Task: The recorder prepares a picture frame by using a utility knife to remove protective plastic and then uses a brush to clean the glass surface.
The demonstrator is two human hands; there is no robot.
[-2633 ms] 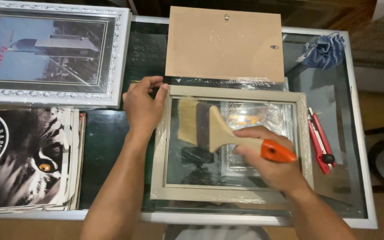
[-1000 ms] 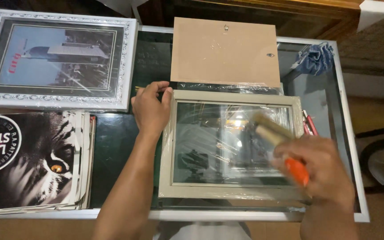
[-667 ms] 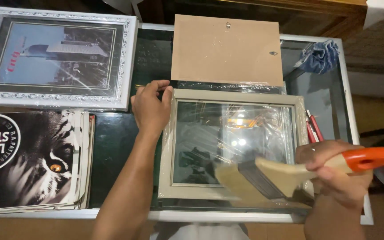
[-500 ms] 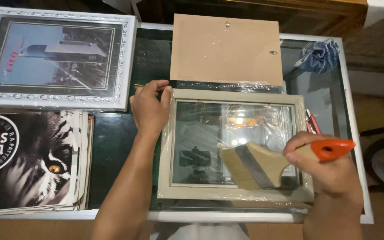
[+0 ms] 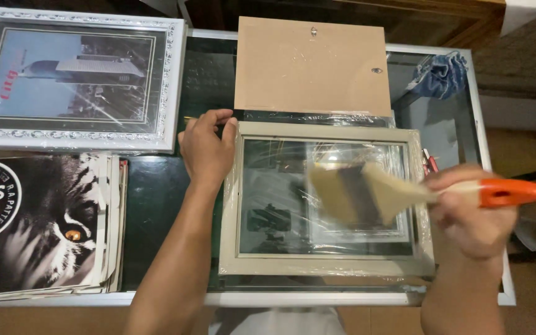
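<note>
Left hand (image 5: 206, 149): lies flat on the top-left corner of the beige picture frame (image 5: 327, 198), fingers spread over the rim, pressing down, not wrapped round anything.

Right hand (image 5: 469, 211): fingers closed tight on the handle of a wide paintbrush (image 5: 404, 192). Handle end is orange and sticks out to the right past the fist. Bristles point left and sit over the right half of the frame's glass; blurred, so can't tell if they touch the glass.

Frame: lies flat on a glass-top table (image 5: 169, 198), near the front edge, approx. centre. Clear plastic wrap shows along its edges.

Surroundings:
- Brown backing board (image 5: 311, 65) flat just behind the frame.
- Framed building picture w/ white ornate border (image 5: 72, 77), back left.
- Stack of tiger-face prints (image 5: 41, 226), front left.
- Blue cloth (image 5: 442, 74), back right corner.
- Red tool (image 5: 430, 162) beside the frame's right edge, mostly hidden.
</note>
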